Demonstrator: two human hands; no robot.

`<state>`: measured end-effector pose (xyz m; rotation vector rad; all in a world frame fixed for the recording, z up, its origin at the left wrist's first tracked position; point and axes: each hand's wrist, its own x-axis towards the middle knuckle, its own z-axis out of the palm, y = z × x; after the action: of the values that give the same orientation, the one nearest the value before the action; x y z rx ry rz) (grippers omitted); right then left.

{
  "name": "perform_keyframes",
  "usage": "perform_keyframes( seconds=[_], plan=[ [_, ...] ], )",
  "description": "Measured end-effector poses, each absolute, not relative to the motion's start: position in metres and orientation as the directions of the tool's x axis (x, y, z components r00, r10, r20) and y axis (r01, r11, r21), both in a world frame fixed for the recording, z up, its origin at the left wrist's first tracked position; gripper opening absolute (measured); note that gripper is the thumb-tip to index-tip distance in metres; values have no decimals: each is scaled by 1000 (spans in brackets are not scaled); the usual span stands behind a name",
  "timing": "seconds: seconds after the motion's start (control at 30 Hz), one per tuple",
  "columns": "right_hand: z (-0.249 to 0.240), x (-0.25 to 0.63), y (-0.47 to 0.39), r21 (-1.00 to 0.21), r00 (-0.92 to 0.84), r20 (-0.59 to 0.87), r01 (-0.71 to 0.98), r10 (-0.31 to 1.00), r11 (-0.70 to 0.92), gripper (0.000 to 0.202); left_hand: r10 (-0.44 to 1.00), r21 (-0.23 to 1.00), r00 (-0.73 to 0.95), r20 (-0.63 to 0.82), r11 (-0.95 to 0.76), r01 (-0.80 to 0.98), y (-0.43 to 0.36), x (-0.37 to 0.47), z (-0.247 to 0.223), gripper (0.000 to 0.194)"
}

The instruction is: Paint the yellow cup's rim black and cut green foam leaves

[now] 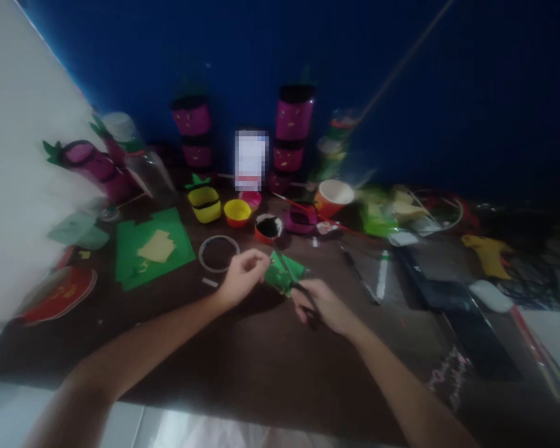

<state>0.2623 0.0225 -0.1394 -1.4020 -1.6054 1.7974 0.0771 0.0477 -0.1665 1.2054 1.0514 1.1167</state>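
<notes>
In the middle of the dark table, my left hand point(245, 274) pinches the left edge of a small piece of green paper point(292, 266). My right hand point(324, 305) is wrapped round the dark handles of a pair of scissors point(284, 264), whose blades lie over the green paper. Blur hides whether the blades are apart. Left of my hands, a roll of clear tape point(219, 254) lies flat. Beyond them stand a small cup of black paint point(267, 229), an orange cup with yellow inside point(237, 213) and a yellow cut container point(204, 205).
Larger green sheets point(182, 239) with cream paper scraps point(156, 247) lie at left. Purple decorated bottles point(293, 121) and a phone point(251, 160) stand at the back. To the right are a paper cup point(333, 198), a white marker point(382, 275), a glue gun point(488, 252) and a bracelet point(455, 373).
</notes>
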Motion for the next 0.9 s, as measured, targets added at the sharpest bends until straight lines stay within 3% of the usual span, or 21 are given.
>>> perform_keyframes(
  seconds=[0.9],
  plan=[
    [-140,258,20,-898,-466,-432,303,772,-319,48,970,999,242,-31,39,-28,46,79,-162,27]
  ],
)
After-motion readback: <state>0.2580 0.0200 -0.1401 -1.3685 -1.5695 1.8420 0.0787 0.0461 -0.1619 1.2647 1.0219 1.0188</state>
